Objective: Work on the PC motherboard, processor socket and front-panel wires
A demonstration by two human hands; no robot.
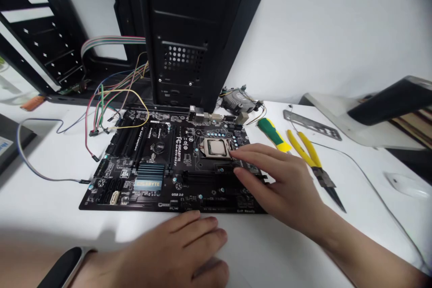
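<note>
A black motherboard (pixel 182 162) lies flat on the white table. Its CPU socket (pixel 216 148) holds a square silver processor under a metal frame. Just right of that socket is my right hand (pixel 281 184); index fingertip and thumb are apart, with nothing visible between them. The fingertip is at the frame's edge, and whether it touches I cannot tell. My left hand (pixel 175 252) lies palm down by the board's front edge, fingers loosely bent and apart, holding nothing. A blue-grey heatsink (pixel 149 176) sits on the board's left part.
A black computer case (pixel 192 18) stands behind the board, with coloured wires (pixel 101 108) trailing from it. A CPU cooler (pixel 238 99) sits beside the case. To the right lie a green-yellow handle (pixel 272 134), yellow pliers (pixel 315 164), a metal plate (pixel 312 124) and a cable (pixel 364 173).
</note>
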